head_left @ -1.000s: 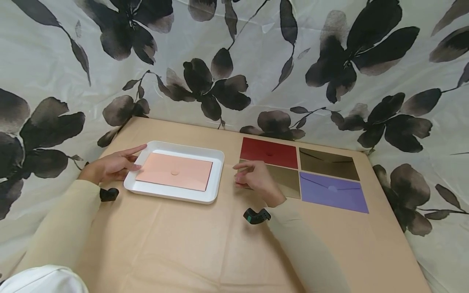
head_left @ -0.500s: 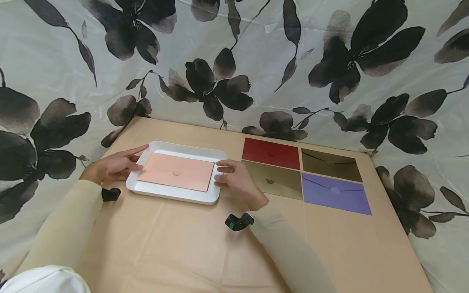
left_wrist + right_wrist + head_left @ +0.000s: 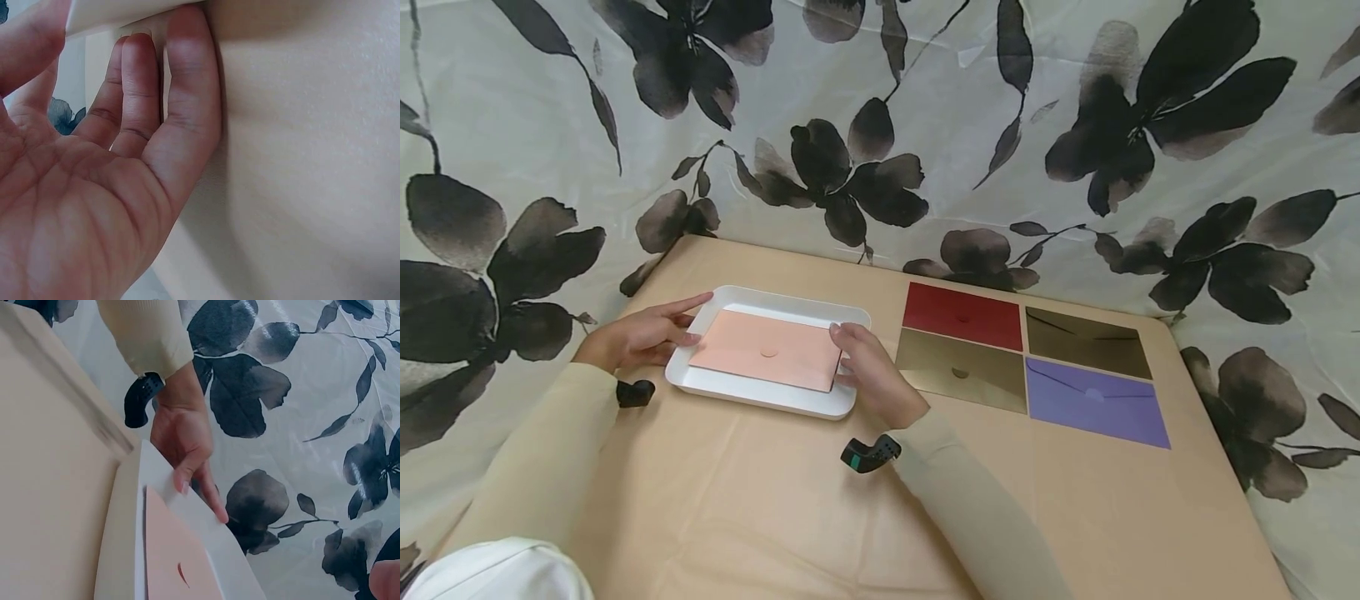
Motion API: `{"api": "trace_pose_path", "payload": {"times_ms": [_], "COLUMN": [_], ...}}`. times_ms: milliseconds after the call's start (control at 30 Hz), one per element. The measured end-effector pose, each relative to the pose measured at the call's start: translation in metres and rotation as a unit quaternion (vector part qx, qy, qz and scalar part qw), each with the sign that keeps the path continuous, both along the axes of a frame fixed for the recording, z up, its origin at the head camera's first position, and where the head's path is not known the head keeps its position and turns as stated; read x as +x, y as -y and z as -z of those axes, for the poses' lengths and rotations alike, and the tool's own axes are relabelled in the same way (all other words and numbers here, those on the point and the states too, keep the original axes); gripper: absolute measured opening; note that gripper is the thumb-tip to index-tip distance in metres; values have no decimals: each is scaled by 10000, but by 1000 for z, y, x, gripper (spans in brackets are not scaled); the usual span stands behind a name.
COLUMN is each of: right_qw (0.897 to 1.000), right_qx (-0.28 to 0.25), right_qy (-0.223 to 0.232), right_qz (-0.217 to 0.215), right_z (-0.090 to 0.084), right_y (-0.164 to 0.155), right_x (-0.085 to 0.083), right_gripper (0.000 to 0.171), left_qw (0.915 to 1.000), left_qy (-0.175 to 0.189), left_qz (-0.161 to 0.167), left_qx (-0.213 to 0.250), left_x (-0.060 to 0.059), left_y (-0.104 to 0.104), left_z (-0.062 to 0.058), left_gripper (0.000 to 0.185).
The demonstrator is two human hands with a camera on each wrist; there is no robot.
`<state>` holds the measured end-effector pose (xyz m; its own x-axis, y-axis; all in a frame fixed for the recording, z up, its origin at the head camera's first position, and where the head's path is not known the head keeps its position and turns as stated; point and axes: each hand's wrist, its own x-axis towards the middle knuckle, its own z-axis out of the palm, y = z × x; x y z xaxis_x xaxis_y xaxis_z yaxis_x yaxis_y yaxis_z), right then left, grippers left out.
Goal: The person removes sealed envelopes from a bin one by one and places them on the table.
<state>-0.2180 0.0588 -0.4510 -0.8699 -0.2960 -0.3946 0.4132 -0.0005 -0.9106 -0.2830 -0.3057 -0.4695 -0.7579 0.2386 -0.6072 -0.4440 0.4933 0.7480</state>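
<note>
From here my L hand grips the white tray w/ curled fingers, peach envelope inside, long axis L–R, R end nearest my R hand, whose hold I can't tell.

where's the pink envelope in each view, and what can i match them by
Head: the pink envelope lies in the white tray, left of centre.
Left wrist: not in it.
Right wrist: at the bottom, a little left of centre.
Shared landmark: the left hand, seen in all three views.
</note>
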Motion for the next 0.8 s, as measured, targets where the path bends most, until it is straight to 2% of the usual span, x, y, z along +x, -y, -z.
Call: {"api": "trace_pose_path", "payload": {"times_ms": [333, 600, 800], "right_qw": [9967, 9866, 9846], "right_qx": [-602, -1290, -1396], "right_qy": [437, 761, 747], "right_qz": [338, 644, 743], "right_z": [1, -5, -8], "right_y": [4, -2, -6], "right_x": [-2, -5, -6], "right_gripper": [64, 69, 62], "left_qw": [10000, 9999, 9998], "left_qy": [-13, 9, 68], "left_qz": [4, 26, -5], "left_qx": [78, 160, 173], "left_x": [1, 0, -1], "left_y": [0, 3, 1], "left_z": [1, 2, 1], "left_gripper": [92, 93, 95]}}
